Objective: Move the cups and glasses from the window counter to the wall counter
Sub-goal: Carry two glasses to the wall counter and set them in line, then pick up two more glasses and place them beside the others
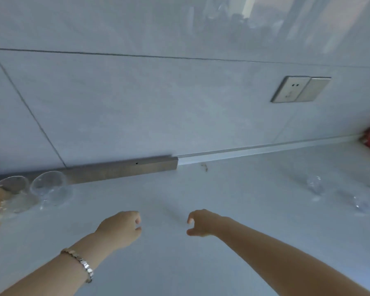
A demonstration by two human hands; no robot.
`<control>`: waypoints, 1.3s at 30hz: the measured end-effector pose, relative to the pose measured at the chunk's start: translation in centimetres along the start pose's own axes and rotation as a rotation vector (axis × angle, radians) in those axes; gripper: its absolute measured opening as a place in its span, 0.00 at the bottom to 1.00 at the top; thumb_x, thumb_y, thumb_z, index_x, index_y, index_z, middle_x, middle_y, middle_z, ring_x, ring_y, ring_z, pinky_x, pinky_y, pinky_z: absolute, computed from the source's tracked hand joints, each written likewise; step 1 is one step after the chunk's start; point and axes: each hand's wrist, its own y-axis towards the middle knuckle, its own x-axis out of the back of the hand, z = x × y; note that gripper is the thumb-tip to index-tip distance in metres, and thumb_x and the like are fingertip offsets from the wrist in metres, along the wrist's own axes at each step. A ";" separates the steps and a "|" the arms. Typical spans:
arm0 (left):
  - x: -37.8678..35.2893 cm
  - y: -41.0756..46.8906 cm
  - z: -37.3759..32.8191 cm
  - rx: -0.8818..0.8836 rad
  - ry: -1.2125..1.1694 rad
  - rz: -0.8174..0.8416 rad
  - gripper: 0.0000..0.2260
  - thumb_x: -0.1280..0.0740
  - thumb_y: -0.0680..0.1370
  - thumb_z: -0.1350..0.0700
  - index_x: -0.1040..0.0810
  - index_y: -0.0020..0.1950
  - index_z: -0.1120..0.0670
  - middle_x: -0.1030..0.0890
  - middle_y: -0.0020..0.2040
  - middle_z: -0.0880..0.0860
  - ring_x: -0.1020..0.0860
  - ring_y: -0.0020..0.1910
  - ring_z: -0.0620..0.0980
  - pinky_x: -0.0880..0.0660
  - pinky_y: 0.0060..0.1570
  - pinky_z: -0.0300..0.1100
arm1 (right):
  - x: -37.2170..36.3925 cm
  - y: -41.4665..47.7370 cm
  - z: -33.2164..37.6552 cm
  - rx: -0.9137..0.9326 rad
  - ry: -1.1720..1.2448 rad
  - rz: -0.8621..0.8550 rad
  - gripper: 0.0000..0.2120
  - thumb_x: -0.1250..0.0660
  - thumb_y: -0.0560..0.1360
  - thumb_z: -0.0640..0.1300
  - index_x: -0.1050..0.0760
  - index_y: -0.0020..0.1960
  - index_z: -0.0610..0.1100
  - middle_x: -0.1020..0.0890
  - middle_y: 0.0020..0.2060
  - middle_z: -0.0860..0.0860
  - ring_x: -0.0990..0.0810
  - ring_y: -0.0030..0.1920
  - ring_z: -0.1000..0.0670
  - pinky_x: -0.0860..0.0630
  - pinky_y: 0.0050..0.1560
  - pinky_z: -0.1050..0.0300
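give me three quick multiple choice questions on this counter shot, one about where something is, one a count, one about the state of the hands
1. Where is the wall socket?
A. on the tiled wall, upper right
B. on the counter by the glasses
C. under the left hand

2. How many clear glasses stand at the far left of the counter?
A. none
B. two
C. five

3. What are the hands doing?
A. both grip one glass
B. both are empty, fingers loosely curled
C. one presses the socket

Answers:
1 A, the socket plate sits on the wall.
2 B, one glass and a second glass stand side by side.
3 B, the left hand and right hand hold nothing above the counter.
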 end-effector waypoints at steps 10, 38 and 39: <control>-6.2 6.4 -26.5 -0.174 0.056 0.109 0.02 0.38 0.75 0.54 0.27 0.44 0.48 0.20 0.55 0.50 0.22 0.55 0.50 0.26 0.57 0.42 | 2.3 -10.6 -29.2 -0.244 0.163 -0.106 0.22 0.39 0.78 0.48 0.33 0.69 0.44 0.31 0.69 0.48 0.32 0.69 0.47 0.34 0.67 0.52; -10.5 19.4 -62.2 -0.465 0.375 0.033 0.47 0.28 0.69 0.57 0.57 0.77 0.48 0.57 0.79 0.49 0.46 0.77 0.52 0.35 0.70 0.48 | 6.5 -11.8 -61.6 -0.220 0.342 -0.306 0.48 0.31 0.67 0.38 0.56 0.76 0.58 0.47 0.71 0.48 0.36 0.66 0.41 0.25 0.57 0.53; -10.7 19.9 -62.6 -0.462 0.384 0.083 0.47 0.28 0.68 0.59 0.56 0.77 0.45 0.56 0.79 0.49 0.42 0.76 0.53 0.33 0.68 0.49 | 6.1 -12.1 -61.6 -0.224 0.358 -0.289 0.49 0.31 0.67 0.38 0.59 0.76 0.58 0.48 0.72 0.47 0.37 0.67 0.40 0.25 0.59 0.53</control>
